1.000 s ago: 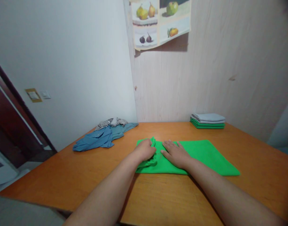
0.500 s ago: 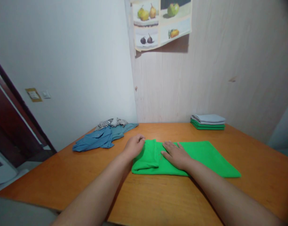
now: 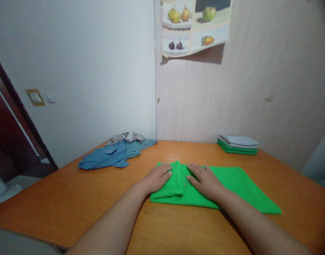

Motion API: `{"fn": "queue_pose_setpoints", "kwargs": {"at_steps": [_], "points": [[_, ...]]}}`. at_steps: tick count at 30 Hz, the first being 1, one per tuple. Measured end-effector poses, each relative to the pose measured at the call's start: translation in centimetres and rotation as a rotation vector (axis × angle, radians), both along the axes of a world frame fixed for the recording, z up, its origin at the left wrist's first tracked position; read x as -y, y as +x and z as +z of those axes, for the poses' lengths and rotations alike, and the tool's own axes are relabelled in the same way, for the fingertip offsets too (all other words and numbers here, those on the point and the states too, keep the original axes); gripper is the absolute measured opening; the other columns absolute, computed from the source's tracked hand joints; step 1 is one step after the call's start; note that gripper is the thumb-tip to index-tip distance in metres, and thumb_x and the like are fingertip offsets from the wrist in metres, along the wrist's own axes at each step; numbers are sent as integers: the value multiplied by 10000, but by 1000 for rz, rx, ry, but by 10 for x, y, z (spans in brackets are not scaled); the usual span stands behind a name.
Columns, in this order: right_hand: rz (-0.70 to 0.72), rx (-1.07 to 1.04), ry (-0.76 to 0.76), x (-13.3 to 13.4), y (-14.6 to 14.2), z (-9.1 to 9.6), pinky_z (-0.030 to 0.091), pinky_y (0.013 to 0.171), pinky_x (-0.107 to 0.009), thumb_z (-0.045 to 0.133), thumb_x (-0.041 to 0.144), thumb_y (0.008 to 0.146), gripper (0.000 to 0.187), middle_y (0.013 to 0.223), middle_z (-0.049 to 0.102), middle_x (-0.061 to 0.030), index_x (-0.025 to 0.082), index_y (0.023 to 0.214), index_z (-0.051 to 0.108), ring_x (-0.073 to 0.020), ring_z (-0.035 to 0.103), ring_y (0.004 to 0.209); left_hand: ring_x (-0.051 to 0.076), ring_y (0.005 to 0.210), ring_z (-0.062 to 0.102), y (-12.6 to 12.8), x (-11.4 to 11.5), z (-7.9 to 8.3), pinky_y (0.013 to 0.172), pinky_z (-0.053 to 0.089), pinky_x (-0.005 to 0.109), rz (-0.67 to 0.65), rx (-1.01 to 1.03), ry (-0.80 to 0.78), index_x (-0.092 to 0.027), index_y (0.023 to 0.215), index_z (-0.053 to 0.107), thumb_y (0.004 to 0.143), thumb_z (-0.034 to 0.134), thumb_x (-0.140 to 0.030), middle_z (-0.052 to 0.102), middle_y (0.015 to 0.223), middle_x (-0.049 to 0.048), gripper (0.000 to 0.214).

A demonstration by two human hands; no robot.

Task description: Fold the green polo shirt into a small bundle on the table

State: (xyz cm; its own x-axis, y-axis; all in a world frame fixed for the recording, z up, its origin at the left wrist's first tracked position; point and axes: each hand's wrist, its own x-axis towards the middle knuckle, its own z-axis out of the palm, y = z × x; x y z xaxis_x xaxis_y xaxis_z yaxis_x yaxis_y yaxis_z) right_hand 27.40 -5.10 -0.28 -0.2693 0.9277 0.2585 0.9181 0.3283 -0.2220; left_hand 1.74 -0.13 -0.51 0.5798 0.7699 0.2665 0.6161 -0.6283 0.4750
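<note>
A bright green garment (image 3: 235,184), folded into a long flat strip, lies across the table in front of me. Its left end is turned over to the right, making a thicker double section. My left hand (image 3: 159,176) rests flat on that folded-over end, fingers stretched out. Just right of the fold's edge, my right hand (image 3: 204,180) presses flat on the single-fold part with its fingers spread. Neither hand grips the cloth. The exact kind of garment cannot be made out.
Loose blue clothes (image 3: 106,157) and a striped cloth (image 3: 120,138) lie at the table's back left. A stack of folded cloths (image 3: 238,144), grey over green, stands at the back right. The wooden table (image 3: 162,230) meets the wall, where a fruit poster (image 3: 195,32) hangs.
My left hand has gone from curled fingers at the fold's left edge to lying flat on the folded end. My right hand stays flat on the cloth. The camera view has shifted slightly.
</note>
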Motion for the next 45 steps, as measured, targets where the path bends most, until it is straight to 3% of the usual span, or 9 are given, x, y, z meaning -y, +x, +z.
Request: {"fn": "queue_pose_setpoints", "kwargs": {"at_steps": [4,7,16,22,35,45], "points": [[80,-57,86,7,-3,10,350,1128,-505,479,397,959,496,1400,600,-119,198,1407,548,-274,552,1281,234,1318,528,-2,-3,2,1177,332,412,-40,123,-3,-182,1294,648,1004,396,-413,623,1384,75,448],[181,-50,90,15,-6,17,435,1048,-432,525,318,922,479,1333,640,-114,192,1381,572,-259,584,1205,228,1276,562,-3,-4,1,1142,378,384,-27,189,-1,-183,1248,671,1006,398,-399,653,1340,73,424],[243,44,49,32,-18,22,436,950,-446,595,318,906,528,1133,660,-102,253,1426,535,-272,564,1064,235,1243,585,0,-7,1,1130,390,398,-30,192,-3,-173,1221,681,997,403,-371,664,1321,89,408],[312,42,54,28,-24,18,446,858,-402,488,322,993,388,1003,684,-77,308,1363,605,-244,580,972,228,1226,590,1,-5,4,1116,402,382,-35,208,-11,-175,1218,681,997,393,-362,668,1314,85,408],[389,-84,174,30,-22,27,495,926,-407,430,288,1003,369,1187,714,-63,306,1300,647,-226,637,1077,214,1221,586,3,-2,13,1107,410,369,-128,218,16,-197,1238,665,1030,353,-372,668,1313,54,413],[399,44,85,34,-16,33,485,865,-396,490,260,968,311,1041,710,-68,286,1184,713,-228,619,969,263,1339,501,3,5,12,1174,324,456,-72,-6,102,-200,1255,665,1023,378,-387,624,1382,73,414]]}}
